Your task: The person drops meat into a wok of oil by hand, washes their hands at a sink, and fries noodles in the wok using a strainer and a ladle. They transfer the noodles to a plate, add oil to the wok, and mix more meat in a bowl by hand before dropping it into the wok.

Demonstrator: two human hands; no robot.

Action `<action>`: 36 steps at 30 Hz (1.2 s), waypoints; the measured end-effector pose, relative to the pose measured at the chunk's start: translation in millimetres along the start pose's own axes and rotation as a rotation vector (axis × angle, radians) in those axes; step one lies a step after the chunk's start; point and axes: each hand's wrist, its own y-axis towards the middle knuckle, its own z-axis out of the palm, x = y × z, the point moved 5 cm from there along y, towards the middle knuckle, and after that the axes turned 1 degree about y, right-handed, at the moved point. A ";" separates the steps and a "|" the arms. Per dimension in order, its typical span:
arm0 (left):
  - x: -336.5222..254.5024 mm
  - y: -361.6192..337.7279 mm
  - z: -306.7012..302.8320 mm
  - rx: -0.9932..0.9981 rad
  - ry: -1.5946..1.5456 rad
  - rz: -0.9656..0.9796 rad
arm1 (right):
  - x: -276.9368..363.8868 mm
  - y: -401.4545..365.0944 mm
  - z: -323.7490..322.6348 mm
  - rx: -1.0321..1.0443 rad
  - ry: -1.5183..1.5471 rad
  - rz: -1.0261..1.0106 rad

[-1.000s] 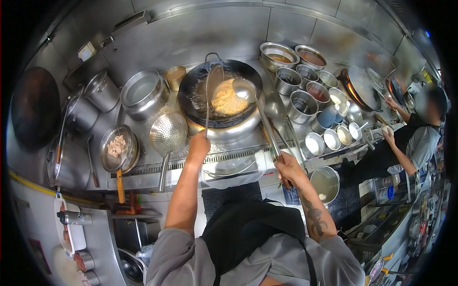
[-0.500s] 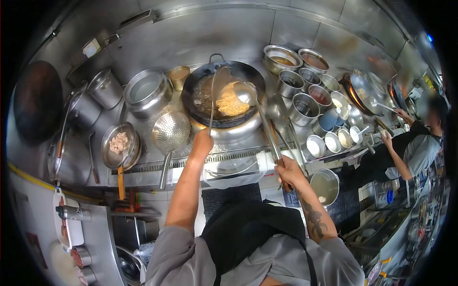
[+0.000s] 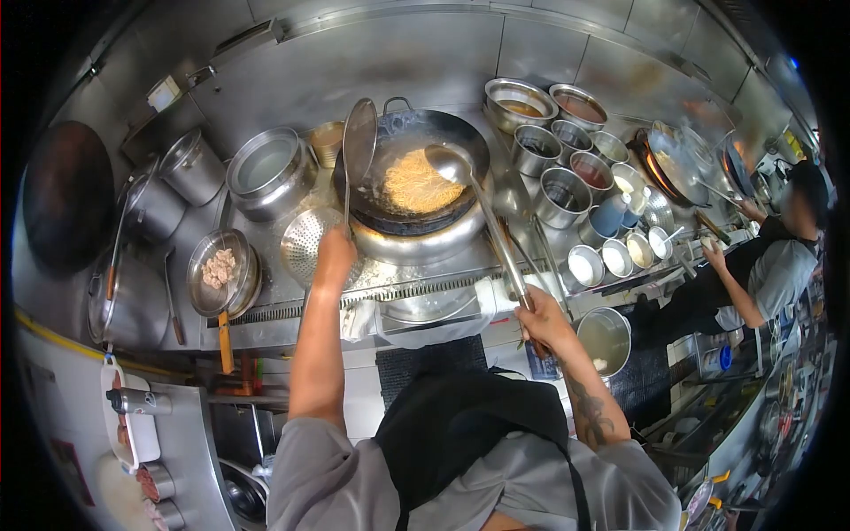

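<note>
- left hand (image 3: 335, 254) wrapped round handle of round skimmer (image 3: 359, 146), tilted over left side of wok (image 3: 462, 142); could drip outside rim
- right hand (image 3: 546, 316) clasped on ladle (image 3: 450, 164); hard shove could spill noodles (image 3: 416, 186), now heaped inside wok
- perforated strainer (image 3: 303, 241) beside left hand; low swing could knock it

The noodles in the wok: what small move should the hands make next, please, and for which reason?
Probably the right hand should gently turn the noodles with the ladle: its bowl is at their upper right side, and they lie gathered together in the wok. The left hand holds the strainer raised at the wok's left side, leaving most noodles uncovered.
</note>
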 end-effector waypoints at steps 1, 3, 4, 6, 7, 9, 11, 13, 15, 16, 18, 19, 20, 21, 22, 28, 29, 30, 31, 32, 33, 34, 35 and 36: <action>1.9 -5.0 0.3 0.016 -0.002 -0.041 | -1.2 5.9 -1.4 -0.019 -0.027 -0.026; -5.3 -18.2 6.2 0.032 -0.061 -0.005 | -2.6 17.5 -3.3 -0.055 -0.060 -0.073; -11.4 -23.3 9.0 0.040 -0.091 0.012 | -1.2 20.9 -3.9 -0.071 -0.078 -0.097; -12.2 -27.4 20.6 0.048 -0.109 0.024 | -1.0 25.0 -3.8 -0.062 -0.053 -0.042; -12.2 -28.3 26.2 0.052 -0.118 0.030 | -1.3 26.4 -3.3 -0.057 -0.040 -0.014; -9.5 -28.1 38.0 0.085 -0.168 -0.017 | -4.5 27.7 -1.2 -0.025 0.019 -0.018; -6.7 -26.3 47.8 0.106 -0.181 -0.040 | -7.2 28.4 1.6 -0.010 0.056 -0.013; -8.2 -25.2 53.0 0.119 -0.155 -0.038 | -9.3 28.2 5.3 -0.015 0.072 0.001; -13.5 -26.0 53.6 0.143 -0.146 -0.034 | -17.0 31.6 6.6 -0.002 0.082 -0.001; -17.1 -26.5 53.6 0.155 -0.141 -0.032 | -17.9 32.1 6.9 0.005 0.087 -0.003; -19.9 -25.2 56.8 0.163 -0.123 -0.054 | -17.4 31.6 6.8 0.006 0.076 0.008; -20.6 -24.2 57.7 0.166 -0.115 -0.065 | -14.0 30.7 7.4 0.006 0.071 0.012; -20.6 -23.1 59.5 0.161 -0.116 -0.057 | -9.8 28.9 7.5 0.006 0.070 0.018; -19.4 -22.1 62.4 0.155 -0.117 -0.048 | -4.1 25.9 7.6 0.005 0.068 0.024; -20.5 -21.5 62.8 0.149 -0.119 -0.040 | 0.8 23.2 7.9 0.005 0.066 0.029; -23.6 -7.2 68.5 0.156 -0.082 0.005 | -0.2 16.5 11.8 0.000 0.071 0.016; -26.2 0.0 65.2 0.132 -0.086 0.037 | -0.8 15.1 11.9 0.000 0.067 0.020; -28.3 8.6 61.5 0.109 -0.089 0.068 | -0.2 12.9 12.1 0.001 0.062 0.024; -30.3 15.7 57.5 0.087 -0.092 0.097 | 1.0 9.6 12.5 0.002 0.057 0.030; -25.8 23.3 56.9 0.077 -0.100 0.082 | 4.2 5.0 13.0 0.007 0.036 0.029; -20.0 31.7 56.2 0.066 -0.108 0.069 | 8.9 -0.3 13.1 0.010 0.016 0.027; -19.7 38.0 51.0 0.053 -0.117 0.058 | 11.6 -3.7 12.6 0.012 -0.006 0.023; -19.6 42.2 45.7 0.033 -0.138 0.064 | 9.8 -6.1 12.2 0.033 0.013 0.039; -17.5 43.4 40.1 0.026 -0.114 0.067 | 7.1 -8.6 11.2 0.055 0.032 0.056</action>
